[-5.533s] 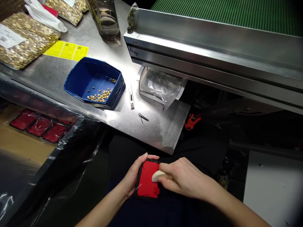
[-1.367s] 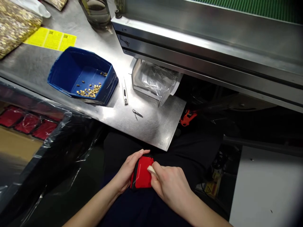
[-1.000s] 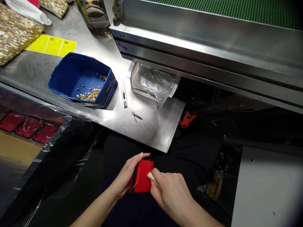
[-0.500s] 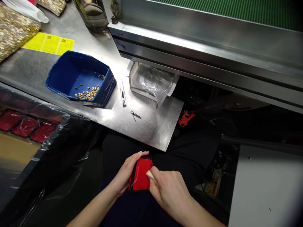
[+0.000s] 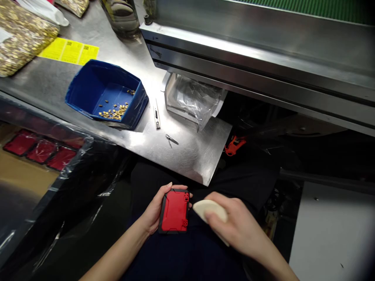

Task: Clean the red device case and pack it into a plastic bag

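My left hand (image 5: 156, 208) is closed round a flat red and black plastic case (image 5: 175, 212), its fingertips showing past the far right edge. The red face is turned up and has small cut-out details at two corners on the right. Just right of the case, my right hand (image 5: 234, 224) pinches a cream-coloured flat pad with a rounded edge (image 5: 215, 208), thumb on top. Pad and case are apart. Both hands are over my lap, in front of the metal table's corner.
On the metal table (image 5: 187, 152) are a blue bin (image 5: 117, 84) holding small brass pieces, a cutter knife (image 5: 157, 117), nail clippers (image 5: 172, 139) and a tray with clear plastic bags (image 5: 195, 97). An orange tool (image 5: 235, 145) lies beyond the corner. Wrapped red cases (image 5: 41, 150) sit in a lined box at left.
My right hand has lifted the cream pad off the case's right edge and moved it right, turning its flat side up. My left hand still holds the case, now tilted less. The view has shifted slightly.
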Demonstrator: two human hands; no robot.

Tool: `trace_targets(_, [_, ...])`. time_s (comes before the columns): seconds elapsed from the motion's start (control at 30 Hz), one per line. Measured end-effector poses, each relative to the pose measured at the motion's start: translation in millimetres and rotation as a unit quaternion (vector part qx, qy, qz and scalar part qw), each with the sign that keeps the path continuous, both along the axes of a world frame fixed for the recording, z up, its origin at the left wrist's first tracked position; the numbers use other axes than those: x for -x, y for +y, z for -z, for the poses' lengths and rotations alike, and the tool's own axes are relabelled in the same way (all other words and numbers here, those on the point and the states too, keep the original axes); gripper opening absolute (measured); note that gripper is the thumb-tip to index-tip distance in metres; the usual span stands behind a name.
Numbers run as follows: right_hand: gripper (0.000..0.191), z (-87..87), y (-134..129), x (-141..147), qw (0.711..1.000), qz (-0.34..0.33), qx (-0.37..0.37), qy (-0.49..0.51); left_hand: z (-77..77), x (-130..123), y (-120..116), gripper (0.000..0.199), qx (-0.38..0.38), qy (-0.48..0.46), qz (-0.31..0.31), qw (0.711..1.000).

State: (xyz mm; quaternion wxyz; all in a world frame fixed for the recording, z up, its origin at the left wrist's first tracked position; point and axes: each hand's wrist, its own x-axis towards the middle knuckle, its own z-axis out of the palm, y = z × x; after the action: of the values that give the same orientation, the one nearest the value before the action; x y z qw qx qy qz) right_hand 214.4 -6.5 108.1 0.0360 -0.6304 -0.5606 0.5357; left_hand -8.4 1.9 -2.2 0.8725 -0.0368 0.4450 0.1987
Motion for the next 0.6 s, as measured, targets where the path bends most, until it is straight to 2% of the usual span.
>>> trace_targets(0.1, [0.021, 4.4, -3, -29, 0.994, 0.099, 0.026, -0.044, 5.8, 3, -2, 0.049, -0.021, -0.058, -0.029, 0.998])
trace_targets(0.2, [0.023, 35.0, 7, -38, 0.989, 0.117, -0.013, -0.086, 10.0, 4, -2, 0.050, -0.033, -0.071, -0.031, 0.996])
trace_targets(0.3, [0.025, 70.4, 41, -25, 0.988, 0.109, -0.088, -0.062, 9.0, 3, -1, 0.050, -0.033, -0.072, -0.024, 0.997])
trace_targets(0.37, [0.036, 84.2, 69, -16, 0.986, 0.100, -0.131, -0.039, 6.8, 3, -1, 0.052, -0.031, -0.069, -0.025, 0.997])
trace_targets(0.47, [0.047, 85.7, 98, -22, 0.968, 0.070, -0.214, -0.112, 4.8, 6, -2, 0.057, -0.032, -0.077, -0.039, 0.996])
trace_targets(0.53, [0.039, 82.0, 105, -45, 0.943, 0.033, -0.249, -0.221, 5.3, 9, -3, 0.061, -0.039, -0.094, -0.052, 0.993])
trace_targets(0.6, [0.035, 84.0, 104, -78, 0.911, -0.025, -0.236, -0.337, 7.5, 11, -3, 0.063, -0.043, -0.115, -0.061, 0.991])
